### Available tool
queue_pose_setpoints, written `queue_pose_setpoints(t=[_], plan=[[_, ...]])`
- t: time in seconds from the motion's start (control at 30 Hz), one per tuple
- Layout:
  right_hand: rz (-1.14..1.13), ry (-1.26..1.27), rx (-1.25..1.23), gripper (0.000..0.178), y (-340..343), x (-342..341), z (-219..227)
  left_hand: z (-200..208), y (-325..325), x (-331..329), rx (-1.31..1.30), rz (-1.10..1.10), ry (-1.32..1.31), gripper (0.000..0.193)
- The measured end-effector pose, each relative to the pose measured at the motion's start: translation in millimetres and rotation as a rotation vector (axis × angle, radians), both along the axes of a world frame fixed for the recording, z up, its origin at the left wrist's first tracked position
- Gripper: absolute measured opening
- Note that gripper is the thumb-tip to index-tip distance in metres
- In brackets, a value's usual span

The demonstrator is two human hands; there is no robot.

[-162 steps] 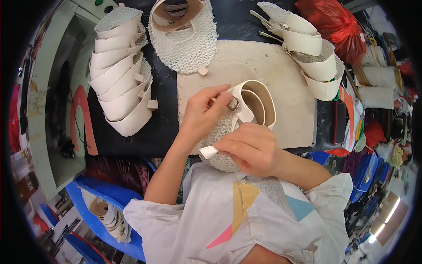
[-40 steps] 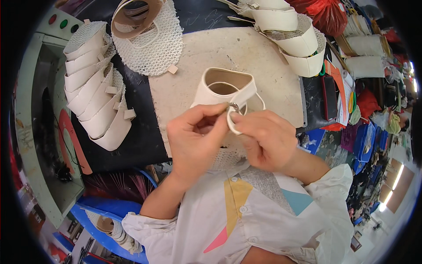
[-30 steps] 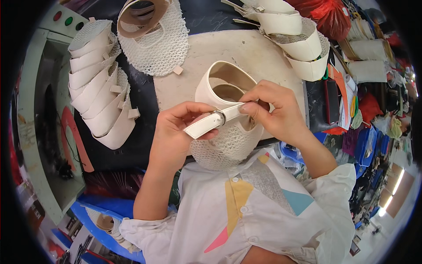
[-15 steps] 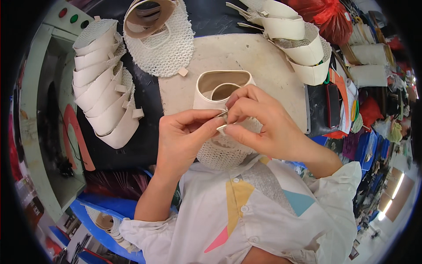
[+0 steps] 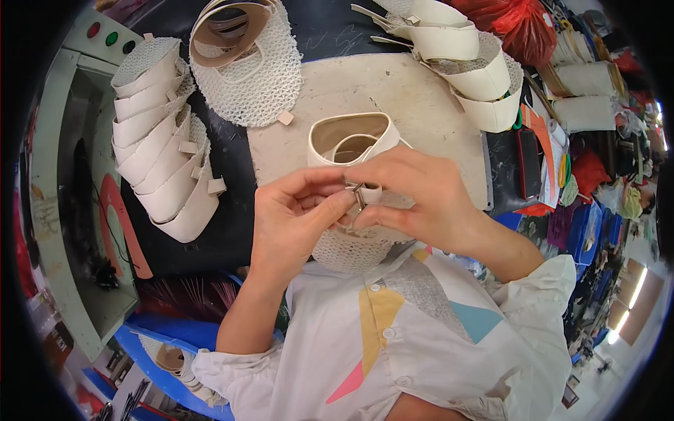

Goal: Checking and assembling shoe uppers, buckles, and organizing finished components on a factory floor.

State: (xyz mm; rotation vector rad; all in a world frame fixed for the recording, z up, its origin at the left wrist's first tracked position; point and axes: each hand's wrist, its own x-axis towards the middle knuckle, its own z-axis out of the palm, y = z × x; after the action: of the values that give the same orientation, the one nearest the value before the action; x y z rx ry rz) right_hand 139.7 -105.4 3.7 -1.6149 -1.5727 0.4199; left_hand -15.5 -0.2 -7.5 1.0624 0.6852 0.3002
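Here my left hand (image 5: 295, 217) pinches a small metal buckle (image 5: 358, 195) on the cream strap (image 5: 370, 192) of a mesh shoe upper (image 5: 351, 144), held just above the table (image 5: 421, 105); my right hand (image 5: 414, 200) closes round that strap, hiding how it threads.

Bright even light, fisheye-warped edges

At frame centre, the left hand (image 5: 295, 217) and right hand (image 5: 414, 196) pinch a small metal buckle (image 5: 358, 193) on a cream shoe upper (image 5: 351, 140). Stacked uppers (image 5: 168, 161) lie upper left.
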Motion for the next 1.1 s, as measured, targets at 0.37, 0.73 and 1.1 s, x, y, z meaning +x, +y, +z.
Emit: queue_pose_setpoints(t=[0.37,0.73,1.1], plan=[[-0.235,-0.203,0.050,0.033,-5,39,29,-25,13,25,0.317,0.256,-0.203,0.038],[-0.180,0.856,0.203,0.035,23,39,58,5,75,10,0.355,0.391,0.058,0.018],[0.354,-0.633,-0.080,0.030,50,27,-32,-79,186,40,1.379,0.794,0.520,0.035]])
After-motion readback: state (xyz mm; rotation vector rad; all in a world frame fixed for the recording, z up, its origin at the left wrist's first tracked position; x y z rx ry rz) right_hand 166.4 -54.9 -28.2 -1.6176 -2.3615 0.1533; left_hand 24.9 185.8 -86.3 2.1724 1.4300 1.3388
